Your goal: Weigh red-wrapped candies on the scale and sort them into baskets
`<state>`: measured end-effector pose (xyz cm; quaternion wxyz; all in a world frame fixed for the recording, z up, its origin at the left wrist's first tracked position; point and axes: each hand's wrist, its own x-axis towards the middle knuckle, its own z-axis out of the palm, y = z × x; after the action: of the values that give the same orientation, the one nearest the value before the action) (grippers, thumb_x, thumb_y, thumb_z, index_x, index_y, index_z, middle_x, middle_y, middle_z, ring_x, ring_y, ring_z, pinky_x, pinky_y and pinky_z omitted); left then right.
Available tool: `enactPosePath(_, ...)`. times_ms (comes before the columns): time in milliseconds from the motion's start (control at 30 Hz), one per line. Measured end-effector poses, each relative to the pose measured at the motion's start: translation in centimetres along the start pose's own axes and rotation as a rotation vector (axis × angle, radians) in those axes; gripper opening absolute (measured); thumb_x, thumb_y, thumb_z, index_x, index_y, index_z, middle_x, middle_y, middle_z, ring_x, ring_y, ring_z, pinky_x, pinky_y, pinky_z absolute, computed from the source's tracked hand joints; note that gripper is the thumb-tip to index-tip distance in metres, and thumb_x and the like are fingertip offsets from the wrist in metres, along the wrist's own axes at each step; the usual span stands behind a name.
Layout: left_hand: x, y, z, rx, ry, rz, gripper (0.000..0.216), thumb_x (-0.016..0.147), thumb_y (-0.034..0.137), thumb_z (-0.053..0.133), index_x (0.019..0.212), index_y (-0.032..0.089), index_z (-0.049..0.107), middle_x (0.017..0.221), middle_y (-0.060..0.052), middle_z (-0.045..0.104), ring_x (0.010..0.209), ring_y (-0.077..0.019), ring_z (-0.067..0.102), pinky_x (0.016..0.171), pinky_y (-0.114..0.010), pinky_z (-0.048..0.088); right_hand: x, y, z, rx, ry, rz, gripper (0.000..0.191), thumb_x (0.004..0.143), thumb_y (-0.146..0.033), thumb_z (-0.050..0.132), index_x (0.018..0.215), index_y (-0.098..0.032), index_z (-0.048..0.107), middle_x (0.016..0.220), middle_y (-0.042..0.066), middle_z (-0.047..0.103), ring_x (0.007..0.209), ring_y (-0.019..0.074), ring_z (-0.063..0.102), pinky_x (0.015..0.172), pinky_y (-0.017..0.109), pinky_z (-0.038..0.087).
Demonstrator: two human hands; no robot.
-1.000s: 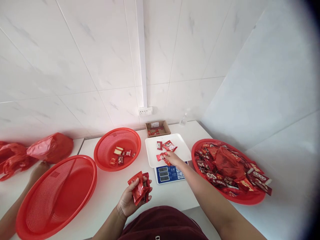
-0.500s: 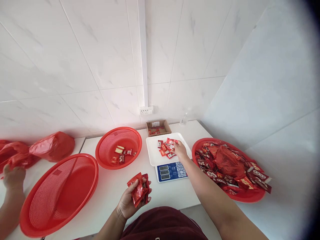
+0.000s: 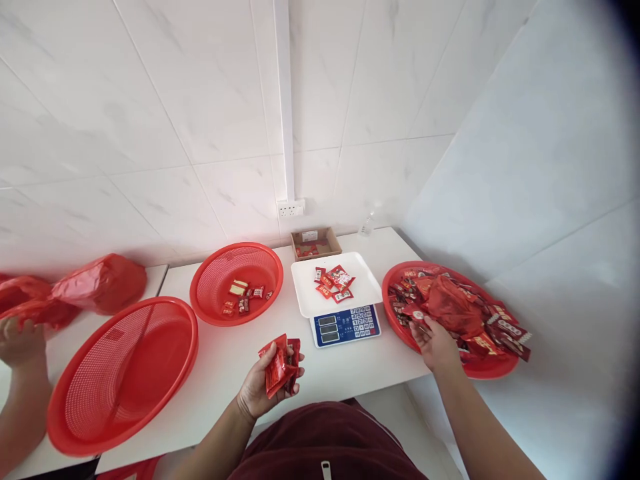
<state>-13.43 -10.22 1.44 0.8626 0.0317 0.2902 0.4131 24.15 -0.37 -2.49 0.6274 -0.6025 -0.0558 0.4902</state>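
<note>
My left hand (image 3: 265,383) is closed around several red snack packets (image 3: 281,367), held low over the table's front edge. Over the near left rim of the heaped red basket (image 3: 400,272), my right hand (image 3: 434,341) pinches a small red packet (image 3: 416,313). That basket is full of red and brown wrapped snacks, with a crumpled red plastic bag (image 3: 457,305) on top. Between my hands stands a digital scale (image 3: 345,327). On its white tray (image 3: 306,288) lies a small group of red packets (image 3: 336,283).
A red basket (image 3: 205,277) with a few packets stands left of the scale; a bigger red basket (image 3: 165,360) sits nearer. A cardboard box (image 3: 316,243) and a clear bottle (image 3: 367,225) are by the wall. At far left, another person's hand (image 3: 23,341) touches red bags (image 3: 100,283).
My right hand has moved from the scale tray rightward to the heaped basket, carrying a red packet. My left hand keeps its packets in nearly the same place.
</note>
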Motion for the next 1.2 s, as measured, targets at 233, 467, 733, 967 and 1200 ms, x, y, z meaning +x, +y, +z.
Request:
enactPosePath(233, 0.9, -1.1, 1.3, 0.113, 0.061, -0.03, 0.032, 0.086, 0.045, 0.048, 0.092, 0.018, 0.062, 0.095, -0.005, 0.065, 0.073, -0.0146, 0.063, 0.059, -0.026, 0.048, -1.9, 0.8, 0.3, -0.081, -0.117, 0.167, 0.008, 0.078, -0.023, 0.058, 0.086, -0.022, 0.058, 0.075, 0.003, 0.069, 0.065, 0.0112, 0.067, 0.053, 0.018, 0.054)
enactPosePath(467, 2.1, -2.0, 3.3, 0.398, 0.165, 0.015, 0.034, 0.078, 0.046, 0.059, 0.099, 0.019, 0.059, 0.095, -0.005, 0.063, 0.077, -0.0146, 0.061, 0.06, -0.025, 0.047, -10.0, 5.7, 5.0, -0.322, -0.71, 0.456, 0.033, 0.077, -0.042, 0.06, 0.104, -0.023, 0.056, 0.102, 0.008, 0.066, 0.088, 0.0164, 0.064, 0.074, 0.031, 0.052)
enactPosePath(733, 6.6, -4.5, 9.1, 1.08, 0.08, 0.291, 0.031, 0.072, 0.019, 0.057, 0.102, 0.018, 0.056, 0.088, -0.002, 0.062, 0.086, -0.0166, 0.058, 0.08, -0.031, 0.047, -13.6, 5.5, 7.2, -0.199, -0.922, 0.482, 0.051, 0.07, -0.041, 0.069, 0.115, -0.03, 0.048, 0.095, -0.001, 0.063, 0.078, 0.0133, 0.06, 0.064, 0.027, 0.048)
enactPosePath(967, 9.4, -5.8, 10.0, 1.397, 0.251, 0.432, 0.065, 0.071, 0.029, 0.062, 0.131, 0.018, 0.039, 0.135, -0.013, 0.044, 0.126, -0.0252, 0.038, 0.107, -0.042, 0.027, -10.8, 4.0, 6.1, -0.071, -0.863, 0.541, 0.029, 0.07, -0.041, 0.069, 0.09, -0.023, 0.059, 0.081, -0.003, 0.065, 0.074, 0.0106, 0.06, 0.066, 0.022, 0.046)
enactPosePath(1200, 13.3, -8.6, 12.9, 1.634, 0.34, 0.584, 0.065, 0.084, 0.037, 0.046, 0.141, 0.017, 0.023, 0.145, -0.013, 0.031, 0.135, -0.0246, 0.024, 0.111, -0.044, 0.021, -8.4, 2.0, 6.3, 0.106, -0.79, 0.615, 0.037, 0.07, -0.051, 0.064, 0.093, -0.022, 0.065, 0.089, 0.002, 0.069, 0.092, 0.0191, 0.062, 0.077, 0.03, 0.048)
